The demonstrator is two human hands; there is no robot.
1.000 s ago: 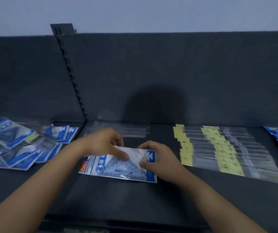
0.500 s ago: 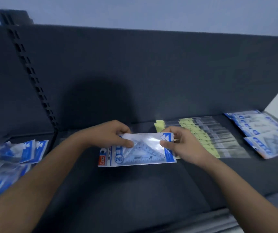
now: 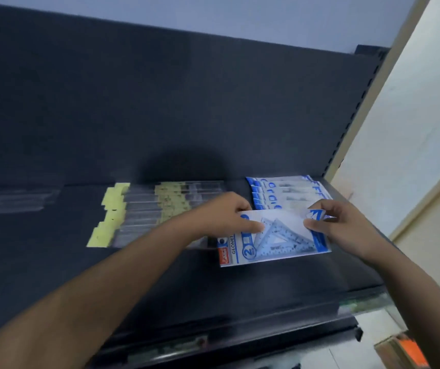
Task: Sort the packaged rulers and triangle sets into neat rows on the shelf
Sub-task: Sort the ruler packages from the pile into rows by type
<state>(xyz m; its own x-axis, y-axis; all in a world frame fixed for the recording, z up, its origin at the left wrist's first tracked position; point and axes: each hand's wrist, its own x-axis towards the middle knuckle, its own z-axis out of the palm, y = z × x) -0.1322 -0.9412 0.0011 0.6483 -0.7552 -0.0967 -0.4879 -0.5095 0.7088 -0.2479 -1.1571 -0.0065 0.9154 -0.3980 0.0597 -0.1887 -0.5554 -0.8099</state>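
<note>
Triangle set packet (image 3: 275,241) moved right along shelf (image 3: 160,283) since last frame; now past rulers (image 3: 160,209), just near of blue packet row (image 3: 288,193). Left hand (image 3: 221,214), right hand (image 3: 338,225): grip pinching packet's far edge. Judged ready to join row.

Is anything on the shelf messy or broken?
Nothing looks broken or spilled. The ruler packs lie in a stepped row, and their yellow ends are not lined up. One triangle set pack is not in place yet: the left hand and right hand hold it in front of the triangle set row.
</note>
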